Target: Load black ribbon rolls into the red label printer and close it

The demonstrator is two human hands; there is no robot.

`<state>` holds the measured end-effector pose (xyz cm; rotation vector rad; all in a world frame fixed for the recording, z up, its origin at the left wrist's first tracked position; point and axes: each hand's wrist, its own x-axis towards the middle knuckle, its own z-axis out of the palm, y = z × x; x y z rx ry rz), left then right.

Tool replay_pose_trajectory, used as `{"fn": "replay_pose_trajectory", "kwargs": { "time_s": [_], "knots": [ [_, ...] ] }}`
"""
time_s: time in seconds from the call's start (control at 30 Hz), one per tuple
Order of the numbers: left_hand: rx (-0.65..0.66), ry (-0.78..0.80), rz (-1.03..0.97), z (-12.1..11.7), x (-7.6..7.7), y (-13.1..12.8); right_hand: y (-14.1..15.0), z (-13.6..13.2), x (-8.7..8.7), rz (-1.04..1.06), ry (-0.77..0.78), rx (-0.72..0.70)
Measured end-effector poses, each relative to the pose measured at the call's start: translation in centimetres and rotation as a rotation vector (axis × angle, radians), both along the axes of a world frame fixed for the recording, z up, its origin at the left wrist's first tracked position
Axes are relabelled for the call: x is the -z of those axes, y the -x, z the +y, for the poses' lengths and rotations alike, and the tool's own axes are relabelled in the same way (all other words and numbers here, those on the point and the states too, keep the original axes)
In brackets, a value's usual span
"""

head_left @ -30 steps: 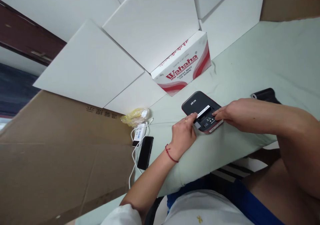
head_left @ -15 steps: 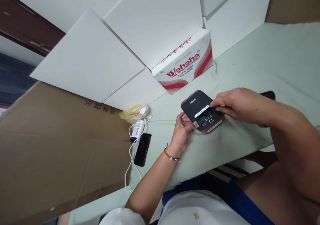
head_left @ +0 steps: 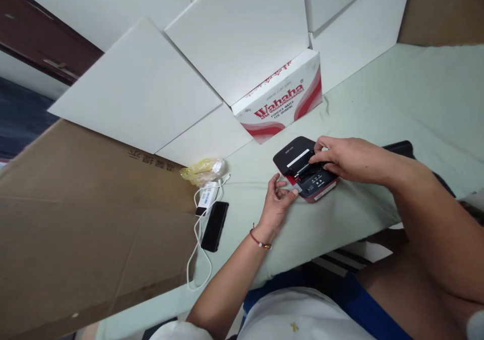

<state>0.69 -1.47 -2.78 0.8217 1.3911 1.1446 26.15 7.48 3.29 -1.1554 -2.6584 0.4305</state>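
Observation:
A small label printer (head_left: 316,190), black on top with red sides, sits on the cloth-covered table, its lid (head_left: 291,151) tilted up and a dark roller-like part showing inside. My right hand (head_left: 333,156) pinches the lid's raised right edge, fingers closed. At the printer's left front corner is my left hand (head_left: 278,199), its thumb tip touching or very near the corner. The other fingers of that hand are loosely bent and spread beside the red side. Part of the printer's opening is hidden behind my right fingers.
Behind the printer stands a white and red Wahaha box (head_left: 280,103) against white panels. To the left lie a black phone (head_left: 215,226), a white cable (head_left: 188,274), a white pack (head_left: 207,198) and a yellow plastic bag (head_left: 204,171). A black object (head_left: 401,149) lies partly behind my right arm.
The printer's lid has come up from nearly closed, lifted by my right hand. My left fingers have loosened from the printer's left edge.

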Motion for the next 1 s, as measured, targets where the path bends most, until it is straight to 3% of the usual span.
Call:
{"fn": "replay_pose_trajectory", "kwargs": {
  "time_s": [0.13,0.27,0.43,0.53,0.67,0.83,0.9,1.0],
  "knots": [
    [-0.091,0.066,0.001,-1.7,-0.2,1.6,1.4,-0.5,-1.6,-0.161,0.058,0.032],
    [-0.146,0.038,0.006,-1.3,-1.2,3.2,2.7,0.2,-1.7,-0.214,0.08,0.063],
    [-0.15,0.008,0.022,-0.3,-1.8,3.5,4.3,1.2,-0.6,0.021,-0.101,0.065],
    [-0.123,0.015,0.03,-0.5,-1.5,3.3,5.0,1.2,-1.2,0.163,-0.114,0.051],
    [-0.065,0.013,0.131,-1.0,0.0,3.9,4.0,-0.4,-4.4,0.322,-0.104,0.117],
    [-0.037,-0.129,0.506,-1.3,3.6,5.7,-0.6,-4.2,-8.9,0.42,-0.283,0.431],
    [0.007,-0.196,0.727,-1.5,4.9,6.2,-2.7,-4.7,-9.4,0.412,-0.239,0.447],
    [0.125,-0.319,0.97,-1.9,6.1,6.4,-5.1,-3.4,-8.2,0.29,-0.101,0.363]
  ]
}}
